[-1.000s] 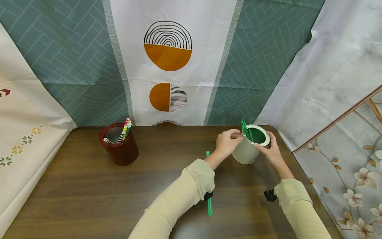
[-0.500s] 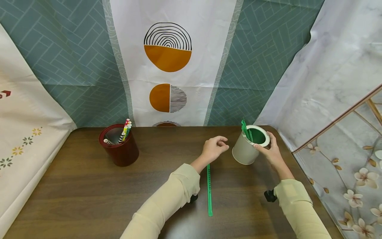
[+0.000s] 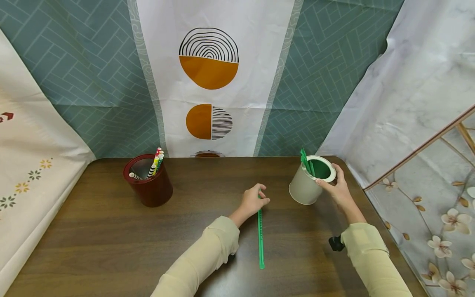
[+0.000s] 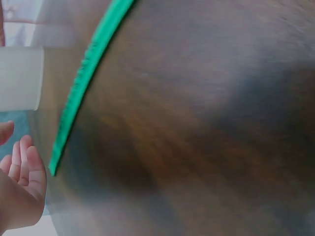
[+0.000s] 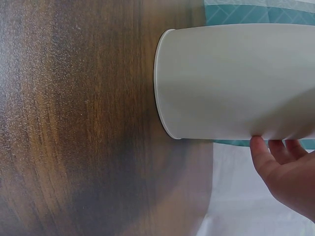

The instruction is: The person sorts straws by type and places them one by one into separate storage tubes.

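Observation:
A slim green stick packet [image 3: 260, 243] with printing along it lies lengthwise on the brown table. Over its far end is my left hand [image 3: 251, 202], fingers loosely bent; in the left wrist view this hand [image 4: 22, 191] has nothing in its fingers, with the packet [image 4: 81, 81] beside them. My right hand [image 3: 337, 192] holds the upright white cup [image 3: 304, 187] by its rim, thumb in front and fingers round the right side. In the right wrist view fingertips touch the cup's wall [image 5: 236, 83]. Green packets [image 3: 306, 162] lean inside the cup's left edge.
A dark red cup [image 3: 153, 189] with several colourful pens [image 3: 157, 161] stands at the back left. Patterned cloths hang behind the table [image 3: 111, 239] and along both sides.
My left hand has left the white cup's rim and moved left and toward me, down to the stick packet's far end. The right hand and the cup stay in place.

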Available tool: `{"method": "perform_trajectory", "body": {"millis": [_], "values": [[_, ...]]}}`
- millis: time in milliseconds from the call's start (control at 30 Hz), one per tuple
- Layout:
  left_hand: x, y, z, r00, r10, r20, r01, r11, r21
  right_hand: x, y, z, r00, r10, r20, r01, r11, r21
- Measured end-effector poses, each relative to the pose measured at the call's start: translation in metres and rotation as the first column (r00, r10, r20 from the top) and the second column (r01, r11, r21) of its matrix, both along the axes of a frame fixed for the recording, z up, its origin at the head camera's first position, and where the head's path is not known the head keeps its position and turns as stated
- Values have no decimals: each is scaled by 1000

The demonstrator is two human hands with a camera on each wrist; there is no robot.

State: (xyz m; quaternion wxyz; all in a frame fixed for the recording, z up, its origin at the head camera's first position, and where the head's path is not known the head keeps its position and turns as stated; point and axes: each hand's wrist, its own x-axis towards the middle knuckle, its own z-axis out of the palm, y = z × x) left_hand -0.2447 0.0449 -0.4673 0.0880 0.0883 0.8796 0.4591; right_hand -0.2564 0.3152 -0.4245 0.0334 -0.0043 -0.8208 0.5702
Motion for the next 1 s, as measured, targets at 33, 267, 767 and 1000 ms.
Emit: {"method": "perform_trajectory", "body": {"millis": [33, 267, 767, 1000], "values": [[1, 0, -3, 1000, 6, -3, -6, 1000, -14, 0, 0, 0, 1000, 0, -1, 0, 1000, 2], [9, -2, -14, 998, 23, -51, -27, 997, -74, -2, 1, -2, 1000, 5, -6, -5, 1000, 0], [11, -1, -26, 992, 22, -122, -54, 962, -267, 0, 1, 0, 1000, 3, -7, -3, 1000, 12], [13, 1, -27, 988, 30, -151, -78, 942, -325, -2, 2, -2, 1000, 0, 9, 0, 1000, 18]]}}
